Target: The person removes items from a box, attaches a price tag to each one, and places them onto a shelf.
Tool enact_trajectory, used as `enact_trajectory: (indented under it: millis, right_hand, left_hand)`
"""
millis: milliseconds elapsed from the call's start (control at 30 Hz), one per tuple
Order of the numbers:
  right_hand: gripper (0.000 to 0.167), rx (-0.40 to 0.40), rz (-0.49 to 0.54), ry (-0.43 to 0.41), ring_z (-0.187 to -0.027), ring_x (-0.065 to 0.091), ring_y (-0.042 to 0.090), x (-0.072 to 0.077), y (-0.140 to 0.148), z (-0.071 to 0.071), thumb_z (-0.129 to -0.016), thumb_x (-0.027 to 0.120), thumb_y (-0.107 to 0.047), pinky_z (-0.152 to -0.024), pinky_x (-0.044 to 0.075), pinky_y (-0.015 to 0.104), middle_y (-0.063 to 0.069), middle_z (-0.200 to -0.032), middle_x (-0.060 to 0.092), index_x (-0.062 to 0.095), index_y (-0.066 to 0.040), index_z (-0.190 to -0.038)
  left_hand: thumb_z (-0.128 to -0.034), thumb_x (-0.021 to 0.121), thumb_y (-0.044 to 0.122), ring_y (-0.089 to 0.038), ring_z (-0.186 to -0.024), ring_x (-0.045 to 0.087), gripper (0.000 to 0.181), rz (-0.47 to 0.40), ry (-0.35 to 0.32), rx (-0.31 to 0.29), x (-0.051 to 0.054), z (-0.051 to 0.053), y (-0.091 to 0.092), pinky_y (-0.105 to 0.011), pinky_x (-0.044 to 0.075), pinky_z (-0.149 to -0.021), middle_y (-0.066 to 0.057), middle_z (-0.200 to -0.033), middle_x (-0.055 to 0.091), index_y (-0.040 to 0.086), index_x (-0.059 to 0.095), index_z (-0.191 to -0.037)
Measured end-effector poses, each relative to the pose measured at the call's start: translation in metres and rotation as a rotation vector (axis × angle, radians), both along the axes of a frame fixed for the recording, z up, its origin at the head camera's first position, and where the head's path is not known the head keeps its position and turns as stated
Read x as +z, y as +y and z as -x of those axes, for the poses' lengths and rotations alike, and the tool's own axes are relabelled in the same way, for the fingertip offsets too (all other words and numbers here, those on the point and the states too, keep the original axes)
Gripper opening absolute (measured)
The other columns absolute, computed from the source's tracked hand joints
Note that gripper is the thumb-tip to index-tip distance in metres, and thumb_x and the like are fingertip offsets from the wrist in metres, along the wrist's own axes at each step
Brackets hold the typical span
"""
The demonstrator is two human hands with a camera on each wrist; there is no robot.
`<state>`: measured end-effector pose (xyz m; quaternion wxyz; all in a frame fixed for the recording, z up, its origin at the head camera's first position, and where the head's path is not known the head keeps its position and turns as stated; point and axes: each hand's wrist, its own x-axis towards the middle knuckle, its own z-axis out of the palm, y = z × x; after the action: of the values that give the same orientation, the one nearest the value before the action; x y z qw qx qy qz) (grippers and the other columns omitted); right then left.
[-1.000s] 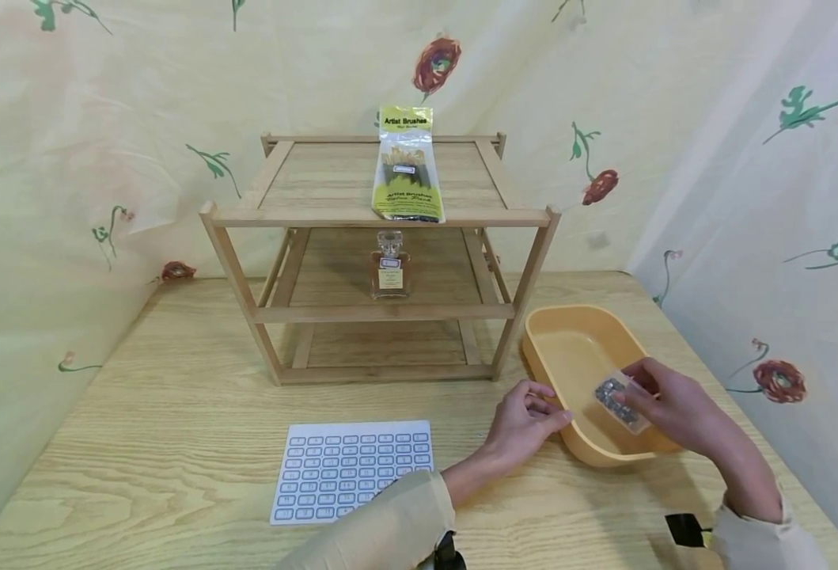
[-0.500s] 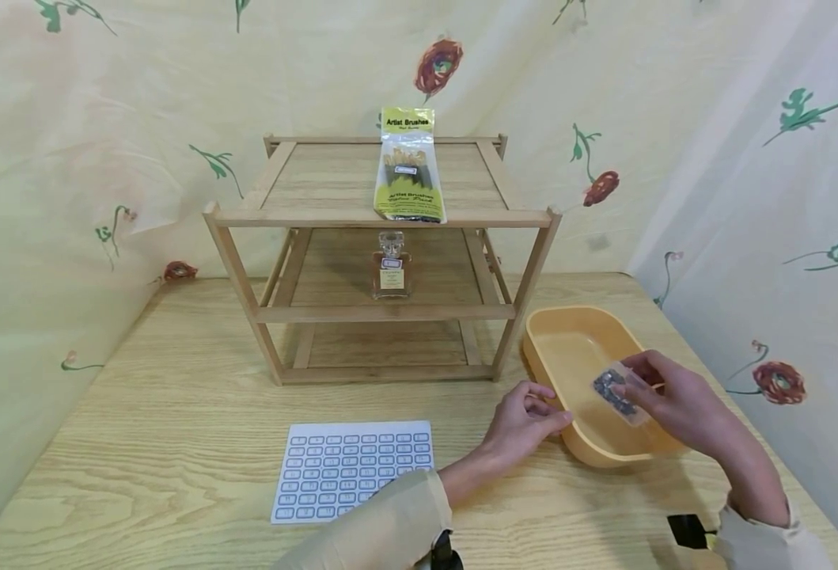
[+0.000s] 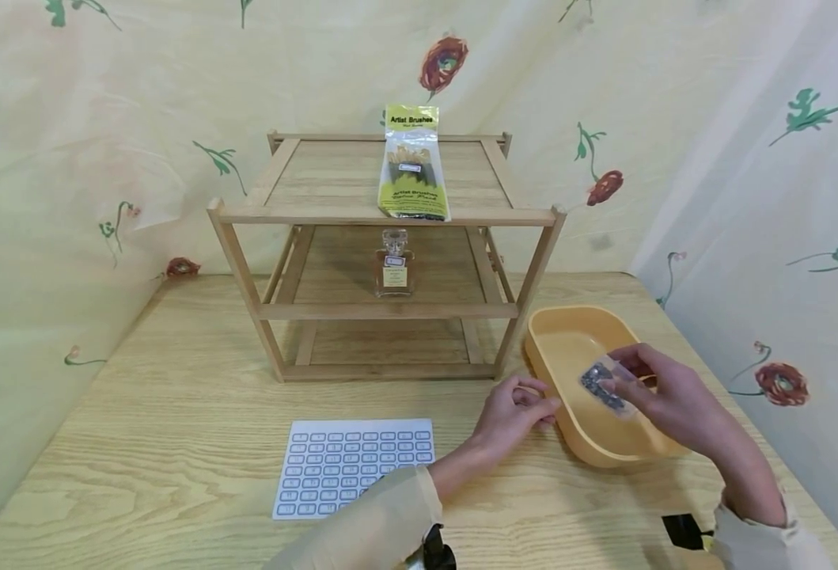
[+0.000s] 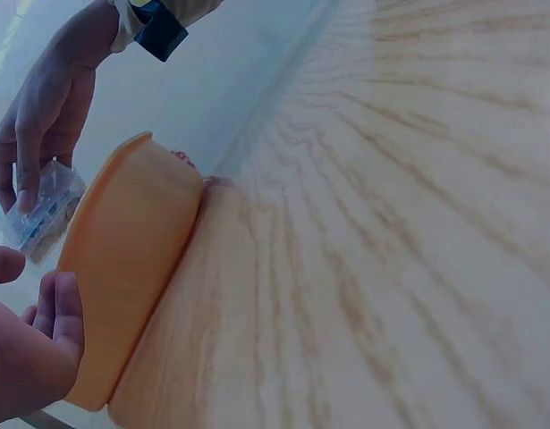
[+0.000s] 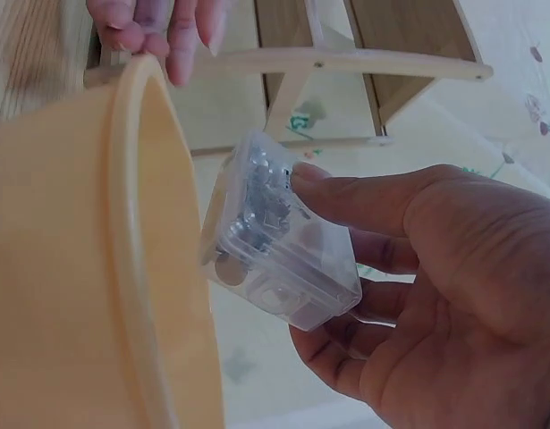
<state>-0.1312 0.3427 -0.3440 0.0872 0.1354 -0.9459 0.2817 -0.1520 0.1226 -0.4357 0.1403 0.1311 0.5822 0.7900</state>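
My right hand [image 3: 675, 400] holds a small clear plastic box [image 5: 275, 241] over the yellow basin [image 3: 568, 332], thumb on one side and fingers on the other. Small silvery metal pieces fill part of the box; their exact kind is hard to make out. In the right wrist view the box hangs tilted beside the basin's rim. My left hand [image 3: 507, 419] is at the basin's left side, its fingers loosely bent near the rim, holding nothing. The left wrist view has these fingers [image 4: 67, 313] in front of the basin's outer wall, with the thumb apart.
A three-tier wooden rack [image 3: 390, 311] stands at the back. A pack of artist brushes [image 3: 413, 178] lies on its top tier, and a perfume bottle [image 3: 394, 269] stands on the middle one. A sheet of numbered labels [image 3: 354, 459] lies on the table [image 3: 176, 443], partly under the left sleeve.
My right hand has shifted the plastic box slightly left and up over the basin. My left hand has drawn back a little to the left from the rim.
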Motion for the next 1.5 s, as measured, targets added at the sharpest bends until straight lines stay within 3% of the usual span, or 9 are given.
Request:
enact_trajectory:
  millis: [200,433,533,667,1133,1500]
  right_hand:
    - [0.033,0.028,0.009,0.007,-0.085,0.062,0.011,0.004,-0.010,0.000,-0.095,0.075,-0.005,-0.068,0.052,0.024,0.011,-0.104,0.069,0.061,0.005,-0.123]
    - [0.033,0.113,0.036,0.022,-0.084,0.060,0.008,0.003,-0.022,0.003,-0.093,0.075,0.000,-0.072,0.051,0.024,0.009,-0.104,0.068,0.060,0.005,-0.123]
    - [0.033,0.161,0.043,0.055,-0.084,0.060,0.007,0.001,-0.027,0.004,-0.091,0.076,0.004,-0.072,0.051,0.024,0.007,-0.103,0.068,0.062,0.005,-0.120]
    - [0.031,0.191,0.038,0.087,-0.083,0.061,0.007,-0.002,-0.034,0.003,-0.089,0.078,0.004,-0.071,0.053,0.025,0.003,-0.100,0.069,0.064,0.002,-0.116]
    - [0.030,0.214,0.049,-0.025,-0.090,0.063,0.012,-0.004,-0.049,0.000,-0.095,0.075,-0.005,-0.074,0.054,0.028,0.000,-0.106,0.069,0.063,-0.001,-0.123]
    - [0.027,0.251,0.062,-0.026,-0.093,0.063,0.015,-0.004,-0.064,0.003,-0.095,0.075,-0.005,-0.077,0.054,0.029,-0.003,-0.103,0.069,0.065,0.000,-0.119]
  left_hand:
    - [-0.0960,0.072,0.006,-0.018,-0.079,0.071,0.025,0.013,-0.003,0.010,0.009,0.006,-0.008,-0.036,0.061,-0.079,-0.001,-0.085,0.068,-0.003,0.062,-0.117]
    - [-0.0973,0.070,0.004,-0.043,-0.093,0.071,0.027,0.010,0.010,0.008,0.017,0.015,-0.023,-0.040,0.061,-0.082,-0.009,-0.091,0.071,-0.007,0.060,-0.120]
    - [-0.0975,0.069,0.004,-0.047,-0.097,0.069,0.028,0.016,0.022,0.006,0.018,0.016,-0.028,-0.045,0.060,-0.086,-0.008,-0.091,0.070,-0.008,0.060,-0.122]
    - [-0.0974,0.069,0.006,-0.044,-0.096,0.069,0.029,0.031,0.047,-0.006,0.017,0.017,-0.035,-0.045,0.059,-0.088,-0.004,-0.089,0.067,-0.006,0.061,-0.122]
    - [-0.0976,0.069,0.004,-0.044,-0.098,0.067,0.026,0.083,0.090,-0.013,0.015,0.014,-0.062,-0.051,0.057,-0.089,-0.004,-0.093,0.067,-0.004,0.061,-0.121]
    - [-0.0995,0.067,0.009,-0.041,-0.101,0.067,0.030,0.137,0.118,0.008,0.018,0.021,-0.093,-0.052,0.055,-0.092,-0.006,-0.098,0.067,-0.004,0.059,-0.126]
